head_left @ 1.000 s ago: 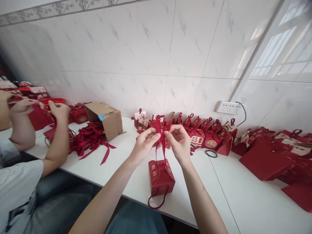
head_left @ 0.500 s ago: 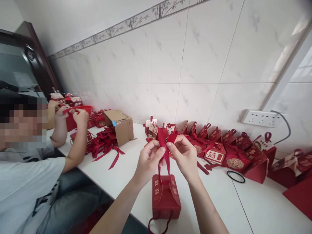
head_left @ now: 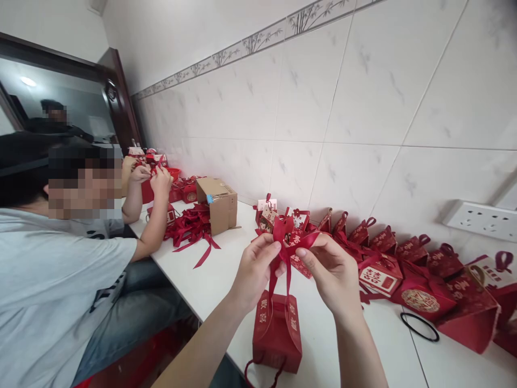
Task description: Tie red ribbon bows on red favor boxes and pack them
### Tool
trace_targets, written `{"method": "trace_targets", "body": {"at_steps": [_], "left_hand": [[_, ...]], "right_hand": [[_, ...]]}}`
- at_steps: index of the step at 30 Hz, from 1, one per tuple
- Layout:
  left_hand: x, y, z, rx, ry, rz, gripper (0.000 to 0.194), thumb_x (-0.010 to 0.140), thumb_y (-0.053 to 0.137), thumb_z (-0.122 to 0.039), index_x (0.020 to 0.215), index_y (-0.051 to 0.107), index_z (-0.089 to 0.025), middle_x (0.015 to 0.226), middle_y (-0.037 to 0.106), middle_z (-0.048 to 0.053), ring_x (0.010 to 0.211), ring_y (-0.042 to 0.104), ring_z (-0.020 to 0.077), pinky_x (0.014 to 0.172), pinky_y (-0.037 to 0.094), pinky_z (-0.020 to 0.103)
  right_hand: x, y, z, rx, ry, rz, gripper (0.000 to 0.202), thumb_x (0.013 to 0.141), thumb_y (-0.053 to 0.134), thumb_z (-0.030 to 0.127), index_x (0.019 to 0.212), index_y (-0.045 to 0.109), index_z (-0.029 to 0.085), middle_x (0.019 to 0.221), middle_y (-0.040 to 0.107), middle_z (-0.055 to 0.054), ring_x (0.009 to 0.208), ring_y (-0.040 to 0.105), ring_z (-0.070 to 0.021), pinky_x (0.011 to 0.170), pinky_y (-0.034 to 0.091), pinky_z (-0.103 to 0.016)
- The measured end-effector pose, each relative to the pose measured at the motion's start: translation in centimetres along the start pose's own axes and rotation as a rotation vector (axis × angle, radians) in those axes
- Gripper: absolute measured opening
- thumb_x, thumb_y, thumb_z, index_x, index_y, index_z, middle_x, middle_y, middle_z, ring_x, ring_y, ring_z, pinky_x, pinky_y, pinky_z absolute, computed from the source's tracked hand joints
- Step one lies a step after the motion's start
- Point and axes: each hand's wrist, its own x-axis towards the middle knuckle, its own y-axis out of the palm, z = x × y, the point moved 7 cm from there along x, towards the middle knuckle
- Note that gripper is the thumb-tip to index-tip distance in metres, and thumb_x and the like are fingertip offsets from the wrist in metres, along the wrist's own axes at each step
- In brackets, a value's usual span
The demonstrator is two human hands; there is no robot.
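A dark red ribbon (head_left: 288, 249) is stretched between my two hands, crossed in the middle like a loose knot. My left hand (head_left: 258, 267) pinches it between thumb and fingers. My right hand (head_left: 333, 267) grips the ribbon's other side, pulled out to the right. Two strands run down from the crossing to a small red gift box (head_left: 278, 337) standing on the white table. Gold characters show on the box's upper flaps, and a twisted cord hangs at its near side.
Several finished-looking red boxes (head_left: 420, 296) line the tiled wall at right. A black ring (head_left: 420, 327) lies before them. Left of my hands are a cardboard box (head_left: 223, 210) and a heap of red ribbons (head_left: 189, 226). A person (head_left: 60, 269) sits at left, hands raised with red ribbon.
My right hand has moved to the right, drawing its ribbon side outward; the crossing now shows more openly. The view has turned left. The red gift box stays standing below.
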Motion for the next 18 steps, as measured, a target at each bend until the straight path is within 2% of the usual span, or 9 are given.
{"method": "trace_targets", "body": {"at_steps": [5, 9, 12, 18], "left_hand": [[0.1, -0.6, -0.2, -0.058, -0.014, -0.031, 0.02, 0.073, 0.069, -0.03, 0.075, 0.055, -0.015, 0.075, 0.057, 0.0, 0.058, 0.048, 0.006, 0.052, 0.039, 0.019], [0.2, -0.9, -0.6, -0.035, 0.005, -0.015, 0.02, 0.072, 0.069, -0.03, 0.074, 0.056, -0.015, 0.069, 0.057, -0.001, 0.062, 0.051, 0.0083, 0.056, 0.041, 0.02], [0.1, -0.9, -0.8, -0.007, 0.002, 0.01, 0.019, 0.073, 0.068, -0.03, 0.075, 0.056, -0.016, 0.065, 0.056, -0.002, 0.062, 0.05, 0.0087, 0.06, 0.042, 0.021], [-0.1, -1.1, -1.1, 0.174, 0.049, 0.075, 0.017, 0.079, 0.063, -0.032, 0.077, 0.055, -0.017, 0.065, 0.055, -0.003, 0.058, 0.045, 0.0073, 0.056, 0.037, 0.02]], "right_hand": [[-0.2, -0.1, 0.9, -0.092, -0.017, 0.154, 0.007, 0.082, 0.062, 0.023, 0.076, 0.06, 0.022, 0.079, 0.059, -0.002, 0.073, 0.055, -0.0146, 0.064, 0.047, -0.026], [-1.1, 0.9, 2.2, -0.286, -0.072, 0.336, 0.003, 0.083, 0.061, 0.022, 0.08, 0.061, 0.023, 0.084, 0.061, -0.004, 0.078, 0.058, -0.0171, 0.07, 0.049, -0.029], [-2.0, 1.7, 3.0, -0.433, -0.104, 0.404, 0.005, 0.085, 0.058, 0.022, 0.083, 0.062, 0.022, 0.088, 0.061, -0.004, 0.079, 0.059, -0.0165, 0.068, 0.049, -0.028], [-3.3, 3.4, 3.5, -0.523, -0.079, 0.598, 0.012, 0.088, 0.055, 0.024, 0.082, 0.064, 0.022, 0.08, 0.061, -0.002, 0.072, 0.057, -0.0139, 0.065, 0.047, -0.025]]}}
